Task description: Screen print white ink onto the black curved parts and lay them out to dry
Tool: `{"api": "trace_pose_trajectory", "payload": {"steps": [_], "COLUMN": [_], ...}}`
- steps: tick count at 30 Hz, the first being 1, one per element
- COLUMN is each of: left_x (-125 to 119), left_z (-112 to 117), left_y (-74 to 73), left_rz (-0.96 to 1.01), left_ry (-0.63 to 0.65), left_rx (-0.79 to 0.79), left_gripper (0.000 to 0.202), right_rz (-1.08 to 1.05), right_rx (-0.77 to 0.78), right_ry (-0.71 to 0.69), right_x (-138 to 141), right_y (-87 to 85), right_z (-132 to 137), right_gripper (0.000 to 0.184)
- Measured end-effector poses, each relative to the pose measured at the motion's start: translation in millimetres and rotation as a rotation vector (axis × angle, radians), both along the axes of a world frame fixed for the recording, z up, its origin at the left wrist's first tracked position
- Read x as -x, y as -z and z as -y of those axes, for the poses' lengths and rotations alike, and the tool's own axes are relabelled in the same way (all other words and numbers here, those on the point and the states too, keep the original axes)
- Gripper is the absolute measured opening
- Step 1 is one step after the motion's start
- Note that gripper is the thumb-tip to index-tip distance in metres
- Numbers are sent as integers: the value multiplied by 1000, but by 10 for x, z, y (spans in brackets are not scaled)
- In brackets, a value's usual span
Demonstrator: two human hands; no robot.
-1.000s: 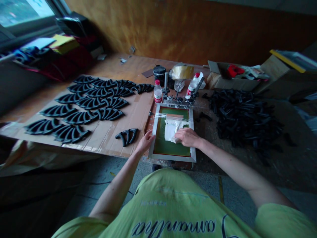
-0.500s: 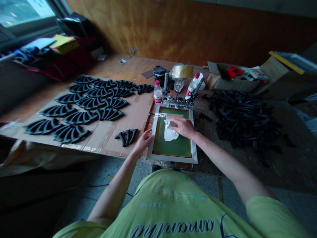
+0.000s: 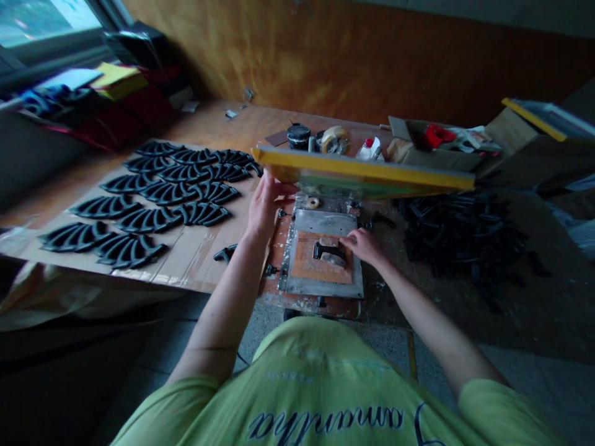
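Note:
My left hand is raised and holds the near edge of a hinged screen-printing frame, which stands tilted up with its yellow-edged side towards me. Below it lies a metal base plate with an orange-brown board jig on top. A black moulded plastic piece sits in the jig. My right hand rests just to its right, fingers extended, with its fingertips at or very near the piece. A similar black piece lies by my left forearm, partly hidden.
Rows of black pieces lie on a cardboard sheet to the left. A heap of black pieces lies to the right. Behind the frame stand a black tin, a tape roll, a white bottle and a cardboard box.
The screen frame has swung up from lying flat, uncovering the plate and black piece beneath. My left hand has risen with its edge. My right hand has left the white cloth, now out of view.

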State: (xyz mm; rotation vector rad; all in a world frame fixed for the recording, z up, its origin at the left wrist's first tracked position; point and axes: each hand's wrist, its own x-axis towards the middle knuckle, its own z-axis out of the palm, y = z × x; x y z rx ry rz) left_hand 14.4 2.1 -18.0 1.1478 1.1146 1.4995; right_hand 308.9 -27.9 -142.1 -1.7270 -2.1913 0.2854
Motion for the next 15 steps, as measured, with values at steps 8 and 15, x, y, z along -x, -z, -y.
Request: {"api": "trace_pose_trajectory", "payload": {"steps": [8,15], "left_x": [-317,-446], "left_z": [627,1175], "left_y": [635,1248], "left_rz": [-7,253], "left_ry": [223,290], "left_rx": [511,780], "left_gripper": [69,50], "right_rz": [175,-77], "right_rx": [232,-49], "right_ry": [81,-295], "right_x": [679,904], "right_y": [143,88], "right_z": [341,642], "right_gripper": [30,15]}}
